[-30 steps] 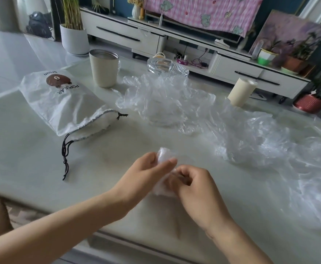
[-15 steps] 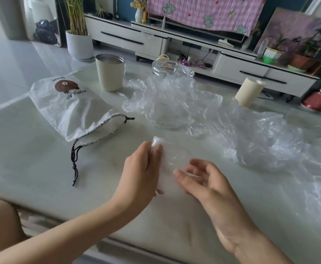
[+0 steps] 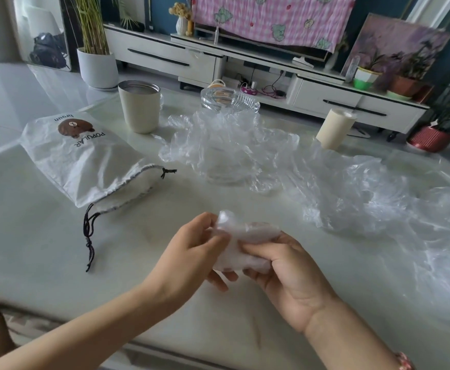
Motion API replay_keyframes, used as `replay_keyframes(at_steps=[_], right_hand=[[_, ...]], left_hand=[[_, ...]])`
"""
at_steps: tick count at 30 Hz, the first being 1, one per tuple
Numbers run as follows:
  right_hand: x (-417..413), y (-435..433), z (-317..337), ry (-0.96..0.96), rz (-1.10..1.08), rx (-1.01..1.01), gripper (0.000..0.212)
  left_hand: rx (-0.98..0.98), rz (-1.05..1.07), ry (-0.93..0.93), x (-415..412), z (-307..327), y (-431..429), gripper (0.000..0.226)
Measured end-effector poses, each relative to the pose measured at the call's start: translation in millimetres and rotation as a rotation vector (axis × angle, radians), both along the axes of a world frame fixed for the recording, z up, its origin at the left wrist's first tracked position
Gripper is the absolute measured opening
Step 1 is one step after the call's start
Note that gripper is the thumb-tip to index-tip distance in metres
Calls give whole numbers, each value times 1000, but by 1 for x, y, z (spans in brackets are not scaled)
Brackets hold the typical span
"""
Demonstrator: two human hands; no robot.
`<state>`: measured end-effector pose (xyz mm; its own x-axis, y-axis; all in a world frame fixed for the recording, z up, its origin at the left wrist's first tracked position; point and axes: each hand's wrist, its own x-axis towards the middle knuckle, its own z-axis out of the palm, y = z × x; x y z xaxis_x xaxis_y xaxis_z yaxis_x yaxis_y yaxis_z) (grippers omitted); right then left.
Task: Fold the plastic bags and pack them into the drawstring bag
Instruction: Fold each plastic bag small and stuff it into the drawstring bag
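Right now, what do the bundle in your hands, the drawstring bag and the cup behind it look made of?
Bundle: thin clear plastic film, glossy, milky where layered. Drawstring bag: white, matte, finely creased, perhaps coated fabric or paper-like synthetic; black woven cord. Cup: cream matte outside, grey metallic rim, probably steel-lined.

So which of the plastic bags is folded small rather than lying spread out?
The small bundle gripped between the left hand and right hand. The other bags lie loose and crumpled on the table farther back.
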<state>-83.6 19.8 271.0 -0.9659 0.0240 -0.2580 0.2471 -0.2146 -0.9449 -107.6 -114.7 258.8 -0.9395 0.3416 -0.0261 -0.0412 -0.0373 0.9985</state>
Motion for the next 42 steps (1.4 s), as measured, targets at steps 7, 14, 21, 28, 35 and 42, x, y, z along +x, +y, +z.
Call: replay_keyframes(at_steps=[7,14,21,28,35,42], right_hand=[[-3,2,-3,42,90,137,51],[-4,2,3,143,168,434,52],[-6,12,8,186,-15,516,18],[-6,-6,6,166,135,609,9],[-5,-14,15,282,246,532,6],[-13,-24,17,320,116,262,6]], left_hand=[[144,3,-414,-11,2,-4,36],[-29,17,-340,-15,3,-10,9],[-123,90,-81,-22,2,-19,9],[-146,95,62,-22,5,-16,11],[2,34,-332,-25,18,-20,25],[-354,185,-27,-30,13,-35,24]])
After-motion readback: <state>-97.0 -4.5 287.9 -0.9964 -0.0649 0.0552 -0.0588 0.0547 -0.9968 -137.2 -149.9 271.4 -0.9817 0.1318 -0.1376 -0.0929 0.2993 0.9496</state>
